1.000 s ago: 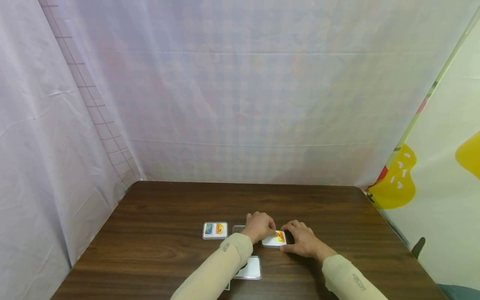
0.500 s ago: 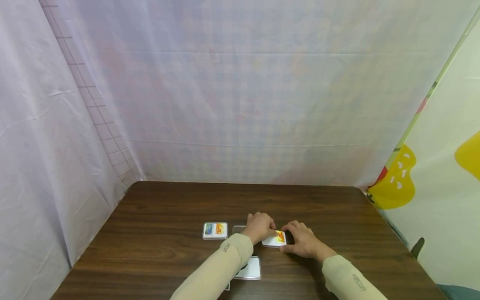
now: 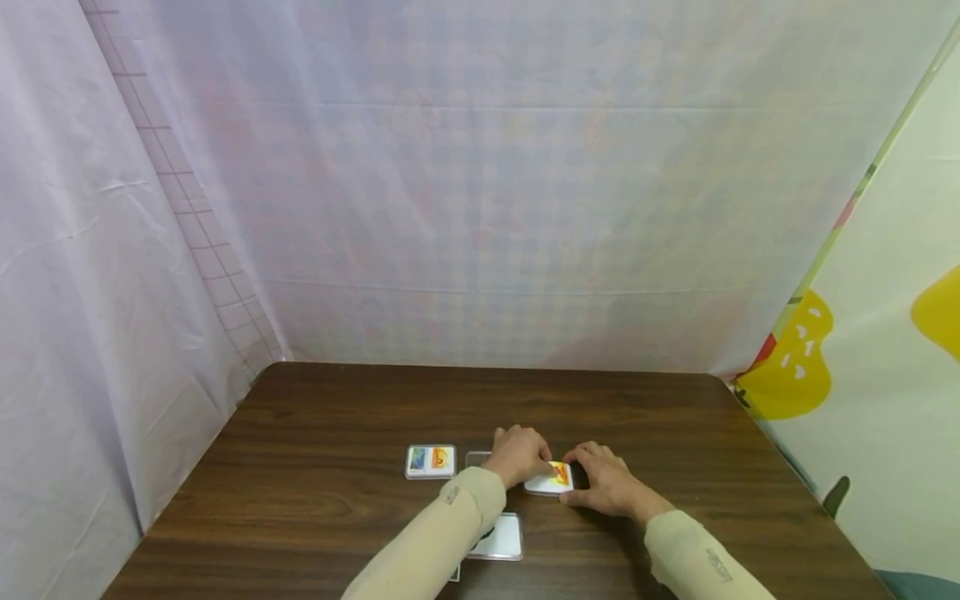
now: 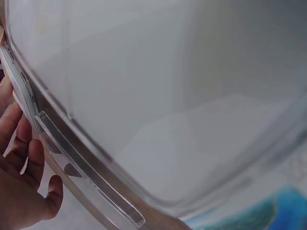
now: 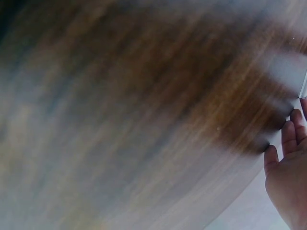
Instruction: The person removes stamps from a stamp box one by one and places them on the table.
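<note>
A flat card case (image 3: 550, 483) with a white card and an orange-yellow picture lies on the table in the head view. My left hand (image 3: 517, 457) pinches its left edge, thumb over the top. At its right side, my right hand (image 3: 606, 483) holds the edge between thumb and forefinger. Partly hidden by the left hand, a clear plastic piece (image 3: 476, 458) lies beside the case; the left wrist view shows a clear plastic rim (image 4: 86, 167) near the left fingers (image 4: 33, 163). The right wrist view catches only part of the right hand (image 5: 288, 167).
Left of the hands, another card case (image 3: 431, 462) with a blue-green and an orange picture lies on the brown table (image 3: 315, 500). A clear case with a white inside (image 3: 502, 537) sits below the left wrist. Under the left sleeve, a thin edge (image 3: 455, 573) peeks out.
</note>
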Motion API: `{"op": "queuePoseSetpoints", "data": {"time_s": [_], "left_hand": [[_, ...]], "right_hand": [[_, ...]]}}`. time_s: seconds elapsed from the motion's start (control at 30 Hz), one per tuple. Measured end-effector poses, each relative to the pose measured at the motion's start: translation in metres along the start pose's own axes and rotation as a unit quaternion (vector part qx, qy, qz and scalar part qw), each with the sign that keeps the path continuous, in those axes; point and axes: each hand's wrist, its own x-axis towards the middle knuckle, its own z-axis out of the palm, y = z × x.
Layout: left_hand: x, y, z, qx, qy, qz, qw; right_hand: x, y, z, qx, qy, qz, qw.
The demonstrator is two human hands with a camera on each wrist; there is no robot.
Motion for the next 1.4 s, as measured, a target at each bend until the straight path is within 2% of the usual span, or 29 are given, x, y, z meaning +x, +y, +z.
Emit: {"op": "queuePoseSetpoints", "data": {"time_s": [0.57,0.77,1.0,1.23,1.4], "left_hand": [[0.001,-0.002,0.003,-0.010,0.023,0.013,0.9996],[0.002,-0.001,0.003,-0.056,0.029,0.002,0.9980],[-0.003,0.002,-0.007,-0.123,0.045,0.000,0.9914],[-0.002,0.000,-0.013,-0.154,0.027,-0.019,0.9875],[-0.002,-0.006,-0.018,-0.191,0.019,-0.024,0.9810]], "right_hand": [[0.000,-0.001,0.001,0.002,-0.001,0.000,1.000],[0.000,-0.001,0.000,-0.002,-0.001,0.003,1.000],[0.000,-0.002,-0.001,-0.003,-0.002,0.007,1.000],[-0.001,-0.003,-0.001,-0.005,-0.006,0.011,1.000],[0.000,-0.004,-0.002,-0.009,-0.004,0.009,1.000]]}}
